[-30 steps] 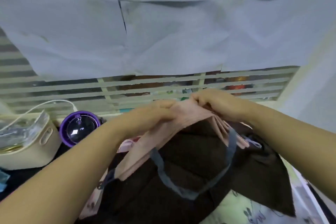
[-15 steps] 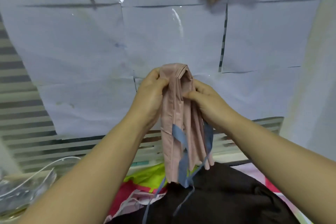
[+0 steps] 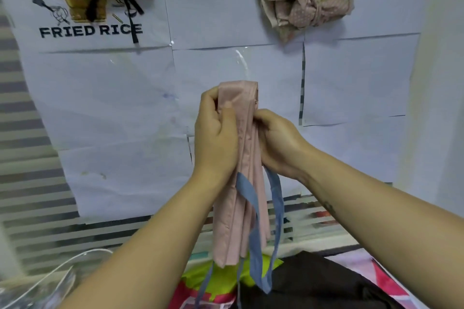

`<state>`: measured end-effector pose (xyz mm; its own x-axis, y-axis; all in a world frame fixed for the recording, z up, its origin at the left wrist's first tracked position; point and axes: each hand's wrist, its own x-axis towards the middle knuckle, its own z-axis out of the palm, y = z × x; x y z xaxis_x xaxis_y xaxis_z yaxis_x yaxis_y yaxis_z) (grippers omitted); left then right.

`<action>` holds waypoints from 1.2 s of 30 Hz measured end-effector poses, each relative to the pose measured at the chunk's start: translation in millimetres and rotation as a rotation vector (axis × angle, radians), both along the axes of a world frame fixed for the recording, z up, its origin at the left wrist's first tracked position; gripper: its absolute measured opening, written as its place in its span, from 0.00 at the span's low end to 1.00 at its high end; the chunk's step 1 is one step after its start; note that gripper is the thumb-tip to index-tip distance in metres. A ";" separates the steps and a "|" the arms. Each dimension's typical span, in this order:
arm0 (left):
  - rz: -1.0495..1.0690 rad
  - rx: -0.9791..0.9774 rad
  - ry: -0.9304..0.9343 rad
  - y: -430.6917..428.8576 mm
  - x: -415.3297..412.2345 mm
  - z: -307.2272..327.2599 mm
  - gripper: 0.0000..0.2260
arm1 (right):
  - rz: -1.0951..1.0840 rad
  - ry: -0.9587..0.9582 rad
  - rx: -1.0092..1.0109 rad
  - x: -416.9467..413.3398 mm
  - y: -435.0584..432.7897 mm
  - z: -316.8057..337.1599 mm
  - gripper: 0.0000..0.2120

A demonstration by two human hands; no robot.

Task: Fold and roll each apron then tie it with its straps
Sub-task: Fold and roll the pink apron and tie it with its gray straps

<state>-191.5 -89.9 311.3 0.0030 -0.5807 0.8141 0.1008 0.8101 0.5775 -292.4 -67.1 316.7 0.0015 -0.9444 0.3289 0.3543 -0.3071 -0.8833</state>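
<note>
A folded pink apron (image 3: 242,183) is held upright in the air, gripped by the left hand (image 3: 216,138) and the right hand (image 3: 278,143). Its blue straps (image 3: 253,208) hang loose below. A dark brown cloth (image 3: 326,281) lies beneath.

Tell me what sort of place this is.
Likely a makeshift work corner in a home or small shop. Paper sheets and a FRIED RICE poster form the backdrop, a cloth bundle hangs above, and fabrics pile up below the apron.
</note>
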 end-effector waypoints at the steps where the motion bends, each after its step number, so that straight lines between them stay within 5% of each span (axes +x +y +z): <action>1: 0.022 -0.027 0.004 -0.5 -0.8 -0.5 0.08 | 0.085 -0.031 -0.017 2.0 3.5 3.8 0.20; 7: 0.108 -0.052 -0.006 -4.2 0.6 11.5 0.08 | 0.289 0.034 -0.101 2.6 17.2 13.3 0.25; 12: 0.048 0.096 -0.009 -6.4 1.2 15.8 0.07 | 0.143 0.179 -0.069 -0.2 13.1 13.4 0.17; 19: -0.334 0.493 -0.271 -2.5 15.2 -24.9 0.28 | 0.032 -0.134 0.040 -19.2 4.6 10.0 0.11; 22: -0.598 0.691 -0.362 3.5 18.0 -51.1 0.26 | -0.042 -0.203 0.096 -24.7 -0.5 9.8 0.09; 27: -0.634 0.680 -0.398 -1.5 17.3 -64.0 0.14 | -0.107 -0.199 0.205 -27.5 -8.9 1.4 0.09; 31: -0.486 0.622 -0.349 -8.1 19.3 -71.0 0.04 | -0.475 0.232 0.146 -36.6 -12.1 -14.4 0.11; 33: -0.407 0.633 -0.287 -12.9 22.5 -74.3 0.05 | -0.769 0.480 -0.168 -37.3 0.3 -29.6 0.10; 36: -0.403 0.699 -0.218 -18.5 24.9 -73.6 0.11 | -0.679 1.147 -0.732 -35.2 19.5 -63.2 0.17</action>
<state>-166.6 -108.4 237.7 -0.4293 -0.8749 0.2243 0.1341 0.1838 0.9738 -327.5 -47.6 253.5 0.2199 -0.5064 0.8338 -0.7812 -0.6033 -0.1603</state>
